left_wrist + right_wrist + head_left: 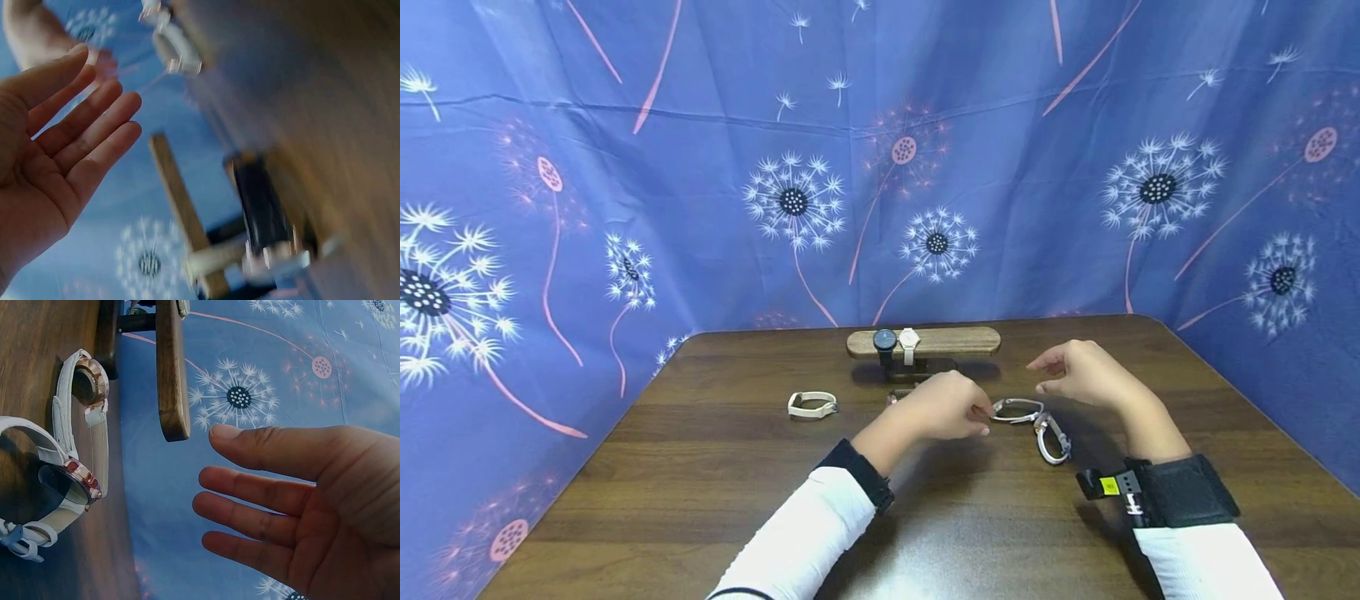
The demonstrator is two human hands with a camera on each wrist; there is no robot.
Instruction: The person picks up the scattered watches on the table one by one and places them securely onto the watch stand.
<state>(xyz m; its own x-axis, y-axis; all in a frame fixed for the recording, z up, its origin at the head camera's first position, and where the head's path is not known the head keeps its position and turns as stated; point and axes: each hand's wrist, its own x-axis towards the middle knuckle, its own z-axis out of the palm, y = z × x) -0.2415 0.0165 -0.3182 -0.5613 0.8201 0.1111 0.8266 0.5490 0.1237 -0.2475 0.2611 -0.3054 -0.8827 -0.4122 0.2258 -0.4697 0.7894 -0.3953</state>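
Note:
My left hand hovers over the table with its fingers loosely extended and nothing in them, as the left wrist view shows. Just beyond its fingertips lies a white-strapped watch, with a second white-strapped watch close beside it. Both have rose-gold cases in the right wrist view. My right hand is held above and behind these two, fingers relaxed and apart, holding nothing. A dark-strapped watch, blurred in the left wrist view, is mostly covered by my left hand in the head view.
At the back stands a wooden watch stand bearing a dark watch and a white watch. A cream-strapped watch lies to the left on the brown table. A blue dandelion-patterned cloth hangs behind.

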